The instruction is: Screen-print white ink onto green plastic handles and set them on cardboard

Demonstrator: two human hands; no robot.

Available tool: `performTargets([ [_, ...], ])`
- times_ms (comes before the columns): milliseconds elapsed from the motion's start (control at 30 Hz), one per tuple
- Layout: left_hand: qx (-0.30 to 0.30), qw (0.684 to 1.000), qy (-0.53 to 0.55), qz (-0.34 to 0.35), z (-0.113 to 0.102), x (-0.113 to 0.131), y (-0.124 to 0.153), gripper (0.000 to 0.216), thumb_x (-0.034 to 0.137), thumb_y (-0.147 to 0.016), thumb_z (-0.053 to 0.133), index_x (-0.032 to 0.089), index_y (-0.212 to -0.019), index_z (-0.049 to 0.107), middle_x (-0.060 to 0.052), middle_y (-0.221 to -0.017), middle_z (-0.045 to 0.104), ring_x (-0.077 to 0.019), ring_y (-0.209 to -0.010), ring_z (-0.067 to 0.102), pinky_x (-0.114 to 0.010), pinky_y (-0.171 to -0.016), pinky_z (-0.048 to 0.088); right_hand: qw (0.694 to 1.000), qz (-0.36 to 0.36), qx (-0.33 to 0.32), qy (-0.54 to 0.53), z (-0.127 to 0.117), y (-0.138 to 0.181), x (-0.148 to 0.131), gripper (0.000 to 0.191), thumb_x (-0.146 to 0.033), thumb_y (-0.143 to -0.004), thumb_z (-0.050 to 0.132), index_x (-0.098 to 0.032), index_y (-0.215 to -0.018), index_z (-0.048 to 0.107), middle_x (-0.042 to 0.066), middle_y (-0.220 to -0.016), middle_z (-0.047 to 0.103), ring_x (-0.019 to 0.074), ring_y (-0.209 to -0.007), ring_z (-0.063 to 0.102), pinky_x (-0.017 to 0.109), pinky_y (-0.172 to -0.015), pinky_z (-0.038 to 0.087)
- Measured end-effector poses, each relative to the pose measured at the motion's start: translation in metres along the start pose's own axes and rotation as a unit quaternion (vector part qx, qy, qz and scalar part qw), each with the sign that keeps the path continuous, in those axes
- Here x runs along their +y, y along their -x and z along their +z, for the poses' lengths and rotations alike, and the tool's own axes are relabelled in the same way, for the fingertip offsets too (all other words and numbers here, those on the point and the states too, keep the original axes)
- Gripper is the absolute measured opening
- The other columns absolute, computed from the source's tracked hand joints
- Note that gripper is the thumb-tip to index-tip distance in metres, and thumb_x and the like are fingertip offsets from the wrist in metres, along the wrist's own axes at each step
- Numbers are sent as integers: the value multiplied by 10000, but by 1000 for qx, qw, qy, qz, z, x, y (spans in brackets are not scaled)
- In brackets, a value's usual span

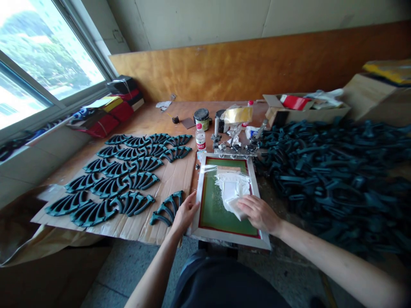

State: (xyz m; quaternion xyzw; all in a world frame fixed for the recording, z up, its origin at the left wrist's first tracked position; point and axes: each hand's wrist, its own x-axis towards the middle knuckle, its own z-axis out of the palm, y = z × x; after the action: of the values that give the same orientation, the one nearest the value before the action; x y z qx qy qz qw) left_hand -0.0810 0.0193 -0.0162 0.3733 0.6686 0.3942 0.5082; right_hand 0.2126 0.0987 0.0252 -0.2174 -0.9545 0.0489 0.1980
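A silk-screen frame (224, 233) with a pale border and green mesh lies flat at the table's front edge. Against its left side, my left hand (186, 211) has its fingers closed on the border. My right hand (258, 213) presses a crumpled white rag (231, 190) onto the right part of the mesh, fingers bunched over it. Behind the frame is a metal clamp (237, 150) at its far edge. One dark green fan-shaped plastic part (167, 208) sits just left of my left hand.
Rows of similar green parts (112, 186) cover a cardboard sheet (173, 173) on the left. A large heap of dark green parts (334, 171) fills the right side. Behind the frame stand a red-capped bottle (201, 139) and a tin (201, 119). An open carton (308, 113) sits back right.
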Motion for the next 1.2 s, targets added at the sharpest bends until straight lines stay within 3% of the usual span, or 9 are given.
performTargets([
  [133,-18,1000,9,3,-1,6,2,647,442,-811,605,211,-1396,455,-39,-820,723,-192,-710,675,-246,-576,506,997,39,-32,-50,-13,-14,12,211,-173,-876,531,-214,-1037,663,52,-876,661,200,-859,588,333,-807,475],
  [300,-32,999,19,-14,-11,48,18,744,485,-791,633,211,-1437,388,23,-665,656,-134,-554,599,-196,-478,424,980,195,26,4,-37,-78,58,546,-327,-838,652,-262,-1357,495,52,-993,652,221,-912,596,327,-807,482],
  [467,-10,995,87,58,-17,117,22,572,621,-826,504,160,-1126,661,-21,-781,683,-149,-679,621,-214,-560,463,931,328,151,47,-65,-61,103,460,-460,-915,491,-208,-1298,530,62,-900,627,210,-770,587,333,-730,479],
  [567,22,977,153,149,-13,162,5,554,653,-833,456,173,-1011,667,-35,-819,694,-142,-649,621,-217,-525,460,916,378,134,23,-47,-18,102,348,-452,-943,410,-194,-1043,621,66,-832,632,212,-742,584,340,-689,477],
  [733,32,945,216,241,-1,215,-25,526,646,-842,449,159,-938,624,-71,-826,702,-158,-748,658,-201,-529,476,951,306,-2,41,25,21,52,300,-495,-866,547,-207,-790,583,67,-867,624,230,-832,593,337,-713,467],
  [867,79,949,246,181,29,179,-11,536,640,-826,494,180,-1082,594,-67,-870,714,-142,-705,663,-202,-538,484,932,351,-39,77,41,10,22,147,-298,-906,525,-196,-800,526,78,-798,614,230,-769,593,324,-663,439],
  [1033,-134,958,209,-142,84,70,46,603,656,-731,616,149,-1059,632,-162,-1019,707,-251,-847,697,-260,-529,529,941,328,82,13,30,-19,-41,135,-270,-943,459,-210,-829,497,71,-821,595,223,-813,570,337,-726,448],
  [1133,-51,941,290,-167,88,30,62,462,596,-760,632,166,-927,616,-110,-963,703,-224,-826,702,-255,-560,544,985,160,30,-54,25,-29,-60,71,-236,-918,517,-214,-852,529,45,-880,608,207,-891,554,340,-806,443],
  [1200,33,938,302,-169,68,13,60,409,549,-766,655,162,-886,594,-86,-918,693,-206,-766,711,-239,-526,536,991,120,1,-56,15,-21,-36,46,-223,-907,541,-213,-865,558,35,-886,618,197,-894,553,338,-818,439],
])
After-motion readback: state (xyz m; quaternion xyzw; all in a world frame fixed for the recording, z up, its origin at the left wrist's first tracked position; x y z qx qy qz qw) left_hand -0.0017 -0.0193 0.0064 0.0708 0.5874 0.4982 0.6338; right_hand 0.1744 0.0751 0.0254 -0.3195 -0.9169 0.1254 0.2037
